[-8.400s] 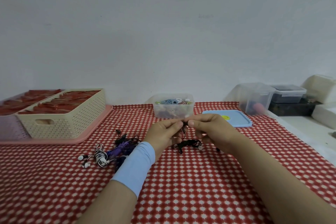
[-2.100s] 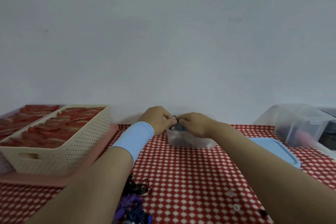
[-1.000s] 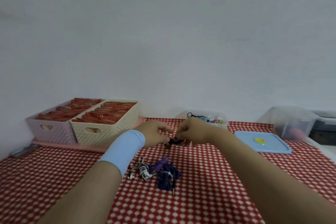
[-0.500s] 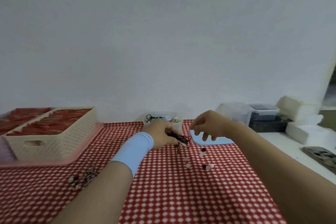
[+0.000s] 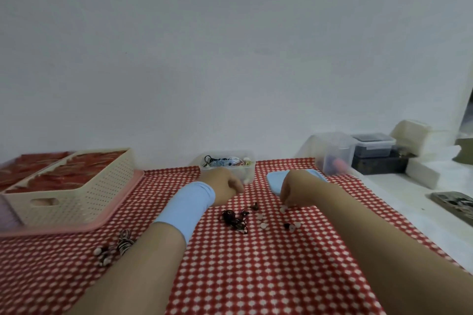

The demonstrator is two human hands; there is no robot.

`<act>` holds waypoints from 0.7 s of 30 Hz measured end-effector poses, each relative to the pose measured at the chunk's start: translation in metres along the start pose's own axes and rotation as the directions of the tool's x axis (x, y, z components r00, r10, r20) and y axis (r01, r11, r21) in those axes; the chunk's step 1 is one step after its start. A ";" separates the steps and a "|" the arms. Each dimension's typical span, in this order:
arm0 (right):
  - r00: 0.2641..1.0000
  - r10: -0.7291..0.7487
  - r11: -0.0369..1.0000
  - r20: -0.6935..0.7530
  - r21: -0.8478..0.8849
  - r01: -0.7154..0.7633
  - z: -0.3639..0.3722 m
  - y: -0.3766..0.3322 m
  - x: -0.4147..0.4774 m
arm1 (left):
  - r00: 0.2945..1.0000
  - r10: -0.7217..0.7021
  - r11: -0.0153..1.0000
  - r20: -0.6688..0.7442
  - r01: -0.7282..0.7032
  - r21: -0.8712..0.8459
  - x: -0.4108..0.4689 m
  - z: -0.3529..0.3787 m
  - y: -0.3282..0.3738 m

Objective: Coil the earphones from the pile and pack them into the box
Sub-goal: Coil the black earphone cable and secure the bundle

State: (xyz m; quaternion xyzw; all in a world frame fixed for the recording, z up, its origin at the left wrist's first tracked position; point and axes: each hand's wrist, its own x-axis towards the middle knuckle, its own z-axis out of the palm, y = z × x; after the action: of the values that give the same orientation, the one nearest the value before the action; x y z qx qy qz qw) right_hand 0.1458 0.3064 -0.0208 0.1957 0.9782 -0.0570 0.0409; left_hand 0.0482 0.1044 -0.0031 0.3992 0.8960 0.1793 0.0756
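Past the pile (image 5: pixel 115 248), curled left hand (image 5: pixel 225 185), hold untellable through blur, beside dark earphones (image 5: pixel 234 218) lying uncoiled on the bench (image 5: pixel 256 276), short of the box (image 5: pixel 249 171). Pinching a white ear tip (image 5: pixel 282 210) with right hand (image 5: pixel 294 192). Next, probably: gather loose tips, then coil.

Plain white wall (image 5: pixel 230 46) filling the upper half, soft even light, bench (image 5: pixel 404 207) running along its foot, white top bare at the right, red-and-white checked cloth (image 5: pixel 256 276) spread over the rest, dark narrow gap (image 5: pixel 469 115) at the far right edge.
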 end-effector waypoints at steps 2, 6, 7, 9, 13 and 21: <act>1.000 0.017 0.999 -0.010 -0.044 -0.018 -0.001 -0.002 0.001 | 1.000 -0.001 1.000 -0.013 0.001 0.006 0.007 0.012 0.005; 0.998 0.055 0.998 -0.015 0.023 -0.055 0.006 0.001 0.005 | 0.998 -0.041 0.999 0.044 0.042 -0.033 0.015 0.039 0.013; 0.998 0.049 0.995 -0.045 0.091 -0.044 0.008 0.002 0.006 | 0.997 -0.047 0.998 0.053 0.050 -0.048 0.015 0.044 0.013; 0.993 0.022 0.949 -0.120 0.313 0.017 0.011 0.000 0.007 | 0.998 -0.041 0.997 0.044 0.044 -0.063 0.017 0.051 0.012; 0.964 0.015 0.805 -0.265 0.575 0.146 0.012 -0.017 0.006 | 0.996 -0.051 0.963 -0.072 0.030 -0.266 0.018 0.054 0.000; 0.964 0.066 0.590 -0.258 0.789 0.171 0.034 -0.043 -0.004 | 0.973 -0.077 0.849 -0.216 -0.050 -0.526 0.002 0.060 -0.019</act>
State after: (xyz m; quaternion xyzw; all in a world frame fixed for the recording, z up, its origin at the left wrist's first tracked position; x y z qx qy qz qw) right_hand 0.1349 0.2613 -0.0499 0.1695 0.8481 -0.4678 -0.1823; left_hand 0.0507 0.1099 -0.0654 0.3334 0.8174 0.4629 0.0800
